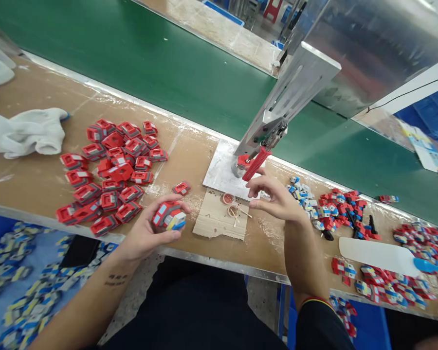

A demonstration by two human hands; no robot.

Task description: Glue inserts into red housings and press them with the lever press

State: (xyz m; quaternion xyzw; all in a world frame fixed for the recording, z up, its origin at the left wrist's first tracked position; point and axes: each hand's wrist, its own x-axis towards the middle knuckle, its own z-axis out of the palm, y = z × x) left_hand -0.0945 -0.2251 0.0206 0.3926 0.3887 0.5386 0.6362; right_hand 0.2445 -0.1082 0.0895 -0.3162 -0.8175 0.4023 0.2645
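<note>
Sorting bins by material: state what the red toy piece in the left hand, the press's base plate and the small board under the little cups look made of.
Red toy piece: looks like moulded plastic, glossy, with sharp colour blocks. Base plate: seemingly bare metal, dull grey sheen. Small board: apparently raw wood or plywood, pale, grain lines, rough edge.

Forearm tattoo (116, 279) — lettering too small to read.
</note>
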